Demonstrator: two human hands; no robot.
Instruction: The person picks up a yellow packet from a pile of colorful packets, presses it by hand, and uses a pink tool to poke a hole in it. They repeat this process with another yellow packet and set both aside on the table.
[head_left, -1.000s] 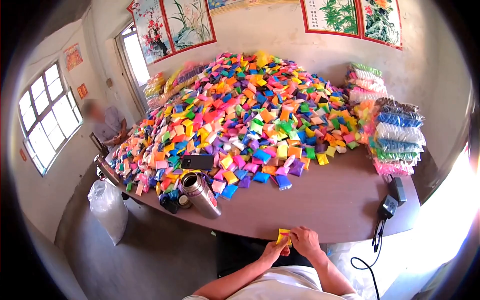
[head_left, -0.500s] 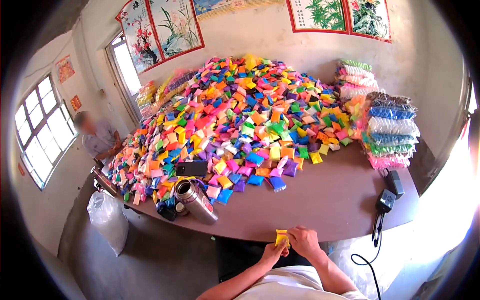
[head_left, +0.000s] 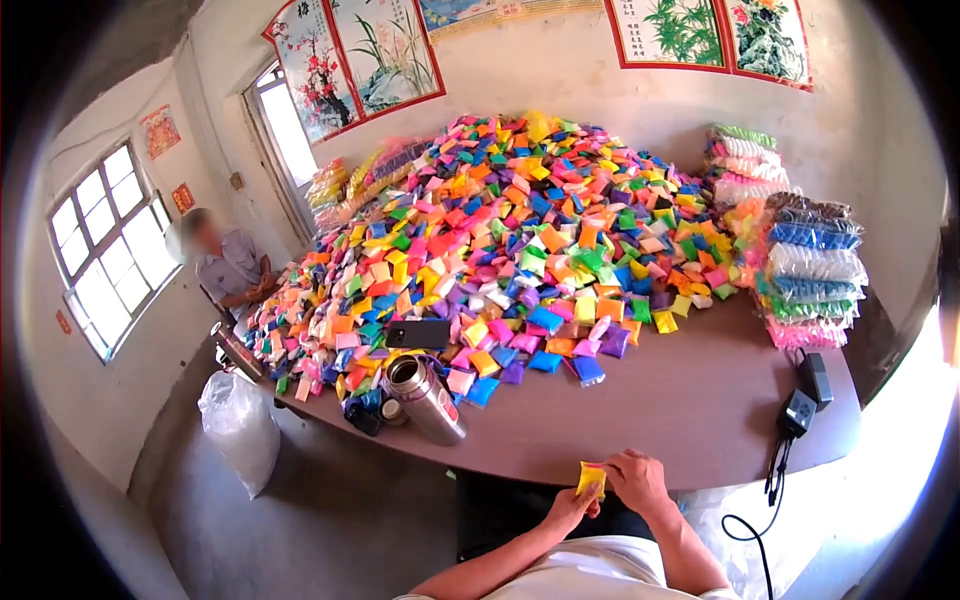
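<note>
A small yellow packet [head_left: 591, 478] stands upright at the table's near edge, held in my left hand [head_left: 572, 510] with the fingers closed around its lower part. My right hand [head_left: 638, 480] is closed in a pinch at the packet's upper right edge, where a thin reddish strip shows. Beyond the hands, a large heap of small colourful packets [head_left: 545, 235] covers the back of the table [head_left: 600, 415]. Left of my hands, an open steel thermos [head_left: 432, 408] leans on the table, with a black phone [head_left: 418, 334] behind it on the packets.
Bundled packets [head_left: 815, 265] are stacked at the right, with black power adapters [head_left: 797, 412] and a cable in front. A second flask [head_left: 237, 352] lies at the left edge. A white plastic sack [head_left: 240, 430] stands on the floor. Another person [head_left: 232, 265] sits at the far left.
The whole view has shifted, so everything appears farther right. Both hands stay together at the yellow packet, with little visible change in their grip.
</note>
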